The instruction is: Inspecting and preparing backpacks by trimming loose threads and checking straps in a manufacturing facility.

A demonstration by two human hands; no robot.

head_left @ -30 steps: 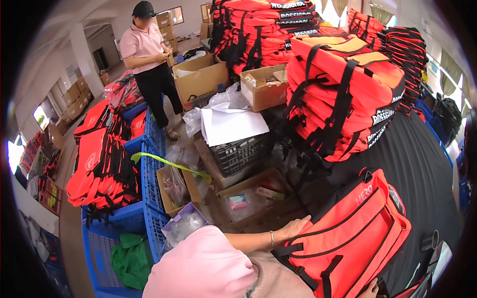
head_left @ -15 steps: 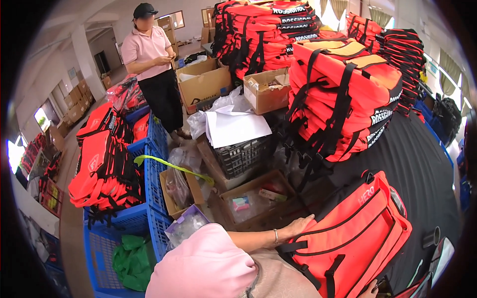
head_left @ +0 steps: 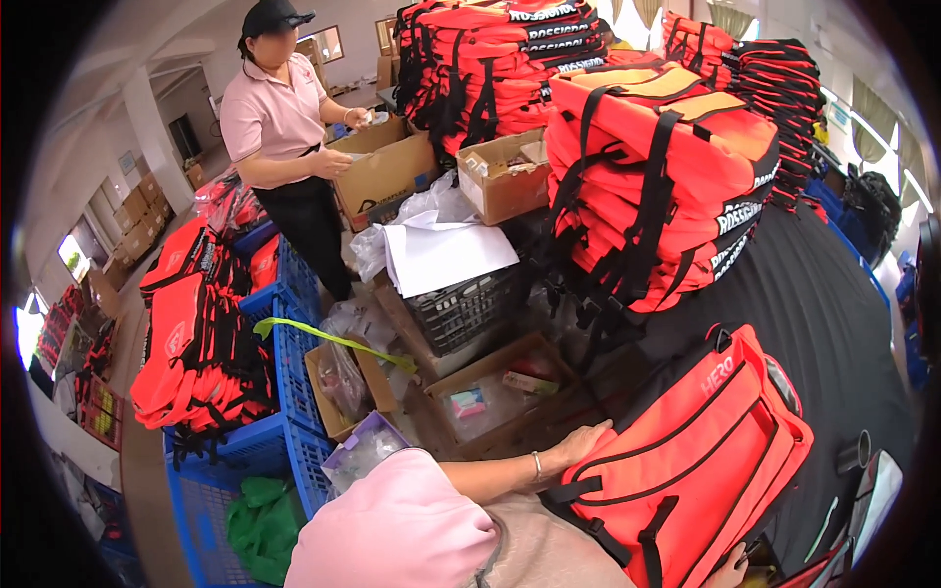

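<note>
Now, left hand: fingers flat and open, resting on the top edge of the orange life vest.
Right hand: mostly hidden at the vest's bottom edge, grip unclear.
Vest: lies on the black table.

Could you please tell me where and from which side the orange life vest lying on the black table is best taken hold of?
Probably by its two long edges. The orange life vest with black straps lies flat and slanted on the black table. The left hand already rests on its upper left edge; the right hand is at its lower edge. Coming in from both sides should suit its broad, padded shape better than the thin straps.
</note>
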